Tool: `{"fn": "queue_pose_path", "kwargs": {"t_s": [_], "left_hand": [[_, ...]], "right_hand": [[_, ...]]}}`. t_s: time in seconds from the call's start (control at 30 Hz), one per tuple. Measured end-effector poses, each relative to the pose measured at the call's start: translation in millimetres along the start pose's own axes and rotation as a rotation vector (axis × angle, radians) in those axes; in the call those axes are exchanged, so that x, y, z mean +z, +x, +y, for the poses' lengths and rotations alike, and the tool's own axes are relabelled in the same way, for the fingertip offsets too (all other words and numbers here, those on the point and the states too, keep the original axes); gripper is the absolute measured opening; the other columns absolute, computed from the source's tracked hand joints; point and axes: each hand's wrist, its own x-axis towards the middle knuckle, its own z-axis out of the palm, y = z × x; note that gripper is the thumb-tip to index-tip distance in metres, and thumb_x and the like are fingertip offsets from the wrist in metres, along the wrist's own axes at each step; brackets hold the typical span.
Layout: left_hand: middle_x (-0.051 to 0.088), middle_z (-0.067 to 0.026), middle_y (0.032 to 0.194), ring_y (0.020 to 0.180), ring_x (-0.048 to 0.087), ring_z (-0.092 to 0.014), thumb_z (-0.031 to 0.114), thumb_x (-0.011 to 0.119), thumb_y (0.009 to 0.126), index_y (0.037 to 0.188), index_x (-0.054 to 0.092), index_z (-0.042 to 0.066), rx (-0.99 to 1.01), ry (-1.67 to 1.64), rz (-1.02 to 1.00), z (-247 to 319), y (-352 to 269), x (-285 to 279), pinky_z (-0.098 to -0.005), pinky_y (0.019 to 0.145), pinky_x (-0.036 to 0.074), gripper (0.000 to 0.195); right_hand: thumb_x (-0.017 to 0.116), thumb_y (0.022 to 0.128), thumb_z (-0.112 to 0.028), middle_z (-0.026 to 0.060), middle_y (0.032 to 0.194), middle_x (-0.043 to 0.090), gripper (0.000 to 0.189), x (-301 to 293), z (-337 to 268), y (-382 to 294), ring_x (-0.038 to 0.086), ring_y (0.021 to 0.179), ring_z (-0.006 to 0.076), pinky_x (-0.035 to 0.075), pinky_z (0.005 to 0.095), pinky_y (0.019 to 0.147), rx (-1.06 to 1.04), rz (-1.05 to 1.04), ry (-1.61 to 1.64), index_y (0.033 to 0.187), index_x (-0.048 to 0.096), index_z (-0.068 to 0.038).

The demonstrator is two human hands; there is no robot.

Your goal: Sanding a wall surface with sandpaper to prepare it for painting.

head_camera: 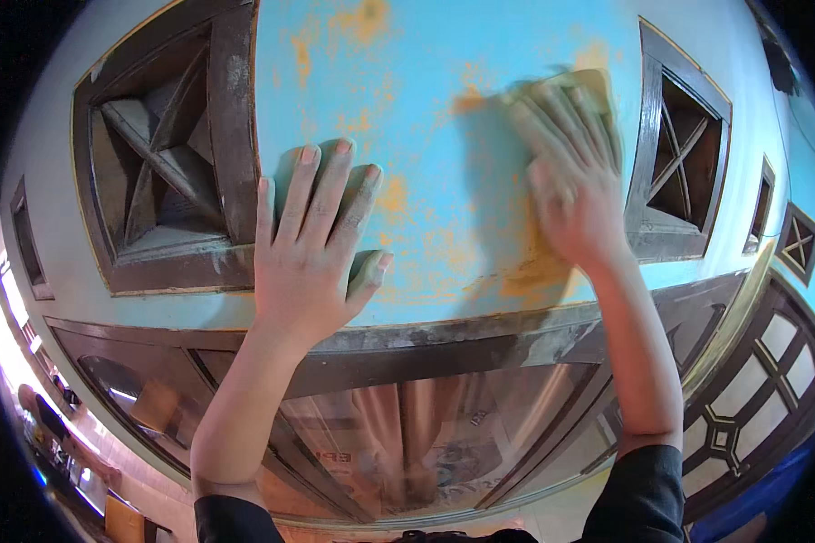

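My left hand (305,251) lies flat against a light-blue painted wall (421,251), fingers spread and dusty, holding nothing. Its little finger is beside the dark wooden frame of a vent opening (234,136). Farther right, my right hand (577,170) is blurred and presses a tan sheet (594,85), which looks like sandpaper, to the wall. Most of the sheet is hidden under the fingers. Orange patches (394,193) show through the blue paint between and above the hands.
A second vent opening (679,156) with crossed slats is right of my right hand. Below the wall runs a dark wooden window frame (448,353) with glass panes (394,434). A panelled door (754,394) stands at lower right. At far left, a person (61,427) is partly visible.
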Motion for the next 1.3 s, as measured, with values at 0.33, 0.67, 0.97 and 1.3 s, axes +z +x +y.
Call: {"fn": "queue_pose_path", "kwargs": {"t_s": [0.33, 0.67, 0.97, 1.3], "left_hand": [[0.031, -0.0077, 0.161, 0.15, 0.023, -0.032, 0.046, 0.057, 0.09, 0.15, 0.044, 0.019, -0.035, 0.019, -0.021, 0, -11, 2, -0.0609, 0.118, 0.017, 0.067], [0.035, -0.0103, 0.158, 0.148, 0.027, -0.036, 0.045, 0.058, 0.089, 0.145, 0.051, 0.014, -0.039, 0.022, -0.024, 5, -35, 6, -0.0621, 0.117, 0.018, 0.064], [0.035, -0.0177, 0.157, 0.148, 0.025, -0.04, 0.044, 0.059, 0.089, 0.145, 0.049, 0.008, -0.045, -0.009, -0.007, 18, -61, 14, -0.0618, 0.118, 0.015, 0.067], [0.028, -0.0196, 0.16, 0.149, 0.019, -0.042, 0.045, 0.059, 0.089, 0.146, 0.047, 0.006, -0.111, -0.027, -0.067, 30, -65, 14, -0.0648, 0.117, 0.01, 0.07]], "right_hand": [[0.062, 0.086, -0.024, 0.003, 0.155, 0.043, 0.061, 2, -47, -57, 0.034, 0.146, 0.0292, 0.019, 0.0539, 0.12, -0.086, -0.225, 0.142, 0.145, 0.051, -0.031], [0.067, 0.08, -0.02, 0.0058, 0.154, 0.043, 0.07, 16, -90, -122, 0.036, 0.144, 0.0326, 0.018, 0.0604, 0.118, -0.015, -0.218, 0.157, 0.147, 0.048, -0.027], [0.057, 0.088, -0.008, 0.0138, 0.151, 0.045, 0.052, 7, -85, -180, 0.034, 0.143, 0.0408, 0.018, 0.0627, 0.118, 0.38, -0.114, 0.154, 0.14, 0.056, -0.017], [0.061, 0.087, -0.012, 0.0122, 0.153, 0.043, 0.056, -1, -92, -179, 0.032, 0.144, 0.041, 0.014, 0.0615, 0.119, 0.441, -0.171, 0.187, 0.142, 0.054, -0.019]]}}
